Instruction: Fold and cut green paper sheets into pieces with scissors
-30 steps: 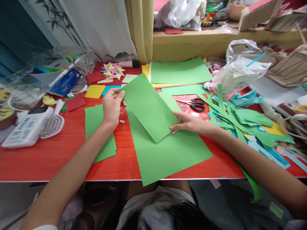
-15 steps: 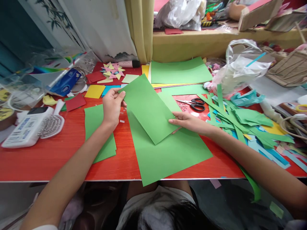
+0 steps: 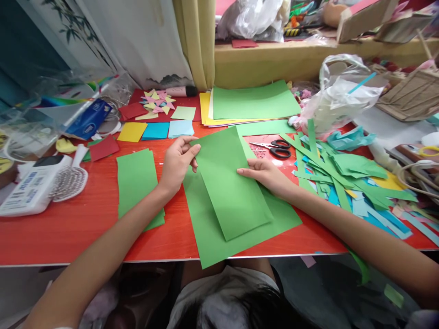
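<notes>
Between my two hands a rectangular piece of green paper [image 3: 229,187] is held tilted above the table. My left hand [image 3: 180,160] pinches its upper left corner between thumb and fingers. Along its right edge, my right hand [image 3: 265,173] grips it with the thumb on top and the fingers partly hidden beneath. Under it lies a larger green sheet [image 3: 212,251], its near corner sticking out past the table edge. Left of my left hand are a few cut green pieces [image 3: 135,178], stacked unevenly. Black-handled scissors [image 3: 279,148] lie beyond my right hand.
Green and blue paper strips [image 3: 339,178] are heaped at the right. Coloured paper squares [image 3: 156,131] and a stack of sheets [image 3: 255,100] lie at the back. A hairbrush [image 3: 70,180] and a white bottle [image 3: 34,185] are at the left; a plastic bag [image 3: 346,100] stands back right.
The held green paper has come nearer to me and turned more upright, its long sides now pointing towards me. My left hand has moved right and down with it.
</notes>
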{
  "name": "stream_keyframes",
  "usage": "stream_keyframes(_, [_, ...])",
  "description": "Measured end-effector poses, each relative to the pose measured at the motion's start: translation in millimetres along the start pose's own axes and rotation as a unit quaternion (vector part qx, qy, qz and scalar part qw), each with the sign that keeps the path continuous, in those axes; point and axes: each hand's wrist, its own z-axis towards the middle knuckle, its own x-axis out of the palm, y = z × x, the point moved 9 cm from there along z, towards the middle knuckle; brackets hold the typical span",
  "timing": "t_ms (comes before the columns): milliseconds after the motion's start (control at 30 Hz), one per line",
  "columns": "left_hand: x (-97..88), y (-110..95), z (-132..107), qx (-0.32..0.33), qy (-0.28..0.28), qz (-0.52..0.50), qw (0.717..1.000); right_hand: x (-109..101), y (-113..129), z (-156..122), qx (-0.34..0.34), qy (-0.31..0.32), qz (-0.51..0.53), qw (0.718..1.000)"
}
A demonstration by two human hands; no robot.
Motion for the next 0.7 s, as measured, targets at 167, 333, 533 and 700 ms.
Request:
stream_keyframes(167, [19.5, 15, -13, -0.105, 0.044, -0.002, 0.993, -4, 1, 0, -0.028, -0.05, 0.079, 0.995])
stream_keyframes(333, [48.1, 29, -35, -0.207, 0.182, 0.062, 0.959, -8, 9, -3, -0.083, -0.088, 0.105, 0.987])
stream_keyframes(533, [28.3, 26, -23, -0.177, 0.114, 0.101, 0.972, -55, 41, 2, -0.158, -0.157, -0.168, 0.96])
stream_keyframes(700, [-8.3, 21, 4, -0.104, 0.004, 0.078, 0.991, -108, 46, 12, -0.105, -0.184, -0.532, 0.82])
